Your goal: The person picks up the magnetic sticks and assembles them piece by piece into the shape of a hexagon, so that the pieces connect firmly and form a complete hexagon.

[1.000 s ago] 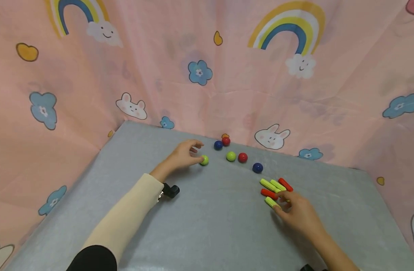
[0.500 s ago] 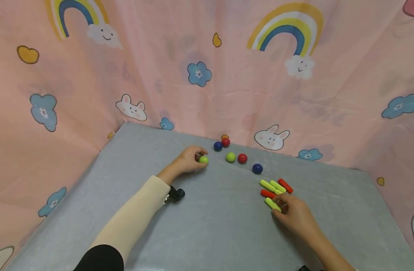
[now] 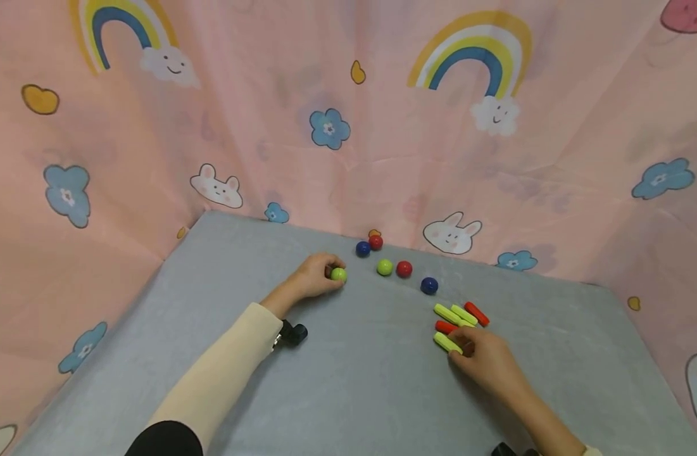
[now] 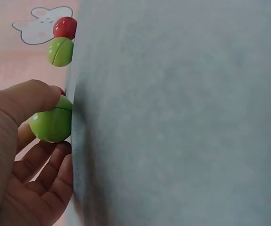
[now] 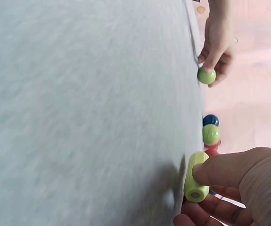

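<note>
My left hand (image 3: 311,277) holds a green ball (image 3: 339,275) on the grey cloth. In the left wrist view the thumb lies on that green ball (image 4: 52,125), with the fingers curled behind it. My right hand (image 3: 489,360) grips the nearest yellow-green stick (image 3: 446,342) at its near end. The right wrist view shows the thumb pressed on this short stick (image 5: 196,176), which has a small grey disc in its end face. Close by lie a red stick (image 3: 446,327), partly covered by the right fingers, two more yellow-green sticks (image 3: 447,313) and another red stick (image 3: 476,313).
Right of the left hand lie a second green ball (image 3: 385,267), two red balls (image 3: 404,269) and two blue balls (image 3: 429,285). A pink printed curtain (image 3: 382,183) borders the grey cloth-covered table (image 3: 348,380) at the back and sides.
My left hand's fingers have closed in around the green ball from a more spread pose. My right hand stays at the yellow-green stick. The head view has shifted slightly.
</note>
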`<state>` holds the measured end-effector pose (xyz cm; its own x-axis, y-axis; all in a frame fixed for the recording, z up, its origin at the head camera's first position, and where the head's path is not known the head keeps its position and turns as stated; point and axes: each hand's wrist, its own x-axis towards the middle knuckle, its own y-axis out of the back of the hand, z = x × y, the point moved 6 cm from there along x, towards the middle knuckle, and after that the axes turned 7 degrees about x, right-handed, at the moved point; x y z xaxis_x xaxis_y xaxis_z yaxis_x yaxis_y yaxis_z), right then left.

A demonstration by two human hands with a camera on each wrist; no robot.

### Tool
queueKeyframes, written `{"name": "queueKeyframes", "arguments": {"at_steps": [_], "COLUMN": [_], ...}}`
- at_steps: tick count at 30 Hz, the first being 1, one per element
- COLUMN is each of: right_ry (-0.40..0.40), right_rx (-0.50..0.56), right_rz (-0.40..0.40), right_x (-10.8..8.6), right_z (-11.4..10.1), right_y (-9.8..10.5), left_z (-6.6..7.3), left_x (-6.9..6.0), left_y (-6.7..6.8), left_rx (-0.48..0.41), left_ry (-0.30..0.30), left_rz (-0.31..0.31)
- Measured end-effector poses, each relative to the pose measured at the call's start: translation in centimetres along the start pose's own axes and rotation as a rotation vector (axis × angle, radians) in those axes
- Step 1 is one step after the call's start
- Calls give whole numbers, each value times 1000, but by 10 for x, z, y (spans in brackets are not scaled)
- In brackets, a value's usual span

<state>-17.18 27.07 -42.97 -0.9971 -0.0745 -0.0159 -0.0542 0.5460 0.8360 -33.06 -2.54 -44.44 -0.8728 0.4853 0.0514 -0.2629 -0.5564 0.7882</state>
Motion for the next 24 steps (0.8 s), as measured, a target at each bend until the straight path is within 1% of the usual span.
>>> {"name": "queueKeyframes", "arguments": {"at_steps": [2,4,7,10,14,18,22,24], "right_ry": [16,45,84,81,73,108,146,152], "right_rx": [-2,1,7,38,72,110,152,161], "right_rz": [7,24,35,8,-37,-57,-81,-90], "right_x": [3,6,11,17,23,30,37,41], "right_z": [-4,-8,-14,-19,-27,-36,-48,-54], "right_y": [-2,-3,-8,-14,-21,-27,-33,-36], "left_z": [2,2,3,5,11,16,21,24], "left_x": [-3,-7,-14,-22,-32,-44,-54,-58], "left_y": [1,1,2,2,1,1,2,1], "left_rx": [8,6,13,11,0,-19,-21,-12], "left_ry": [2,17,21,5,-27,-29,-22,-24], "left_rz": [-7,-23,-26,-27,-48,-61,-45,-39]}}
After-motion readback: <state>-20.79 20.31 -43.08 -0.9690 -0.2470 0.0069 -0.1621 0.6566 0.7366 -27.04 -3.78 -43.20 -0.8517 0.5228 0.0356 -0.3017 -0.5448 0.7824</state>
